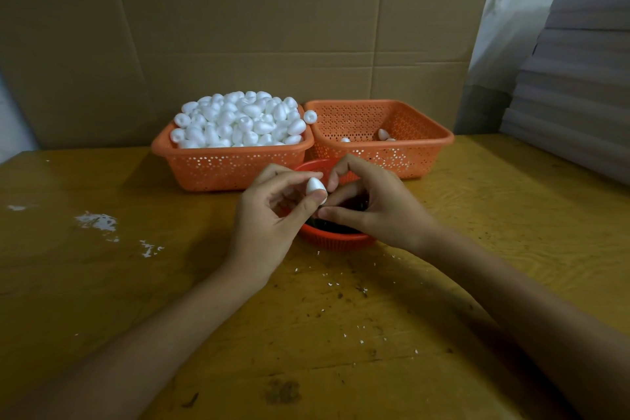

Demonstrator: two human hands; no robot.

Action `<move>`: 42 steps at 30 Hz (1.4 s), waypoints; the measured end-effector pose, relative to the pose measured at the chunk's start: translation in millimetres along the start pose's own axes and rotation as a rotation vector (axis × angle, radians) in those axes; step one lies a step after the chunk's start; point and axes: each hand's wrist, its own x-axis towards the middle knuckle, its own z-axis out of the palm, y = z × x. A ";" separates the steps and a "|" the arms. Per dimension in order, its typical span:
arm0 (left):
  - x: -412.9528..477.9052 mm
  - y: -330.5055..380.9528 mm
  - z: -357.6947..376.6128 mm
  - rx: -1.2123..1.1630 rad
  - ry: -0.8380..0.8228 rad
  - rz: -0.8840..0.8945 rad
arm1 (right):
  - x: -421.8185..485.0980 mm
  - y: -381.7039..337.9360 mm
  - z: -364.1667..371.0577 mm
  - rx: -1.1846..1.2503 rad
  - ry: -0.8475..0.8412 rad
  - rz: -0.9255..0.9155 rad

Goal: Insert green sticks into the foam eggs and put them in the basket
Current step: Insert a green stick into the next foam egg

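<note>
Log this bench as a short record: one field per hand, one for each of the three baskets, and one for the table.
left hand: pinches the foam egg between thumb and forefinger
right hand: fingertips curled at the egg's lower end; any stick is hidden
left orange basket: heaped with white eggs
right orange basket: few eggs at the bottom
red round basket: under both hands, dark contents, mostly hidden
table: wooden, scattered white crumbs

The left hand partly hides its foam egg; with the right hand it covers most of the round red basket, dark contents indistinct.
</note>
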 end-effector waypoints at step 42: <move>-4.7 9.9 1.3 -0.005 -0.056 0.037 | 0.2 2.9 7.2 -0.068 0.147 -0.039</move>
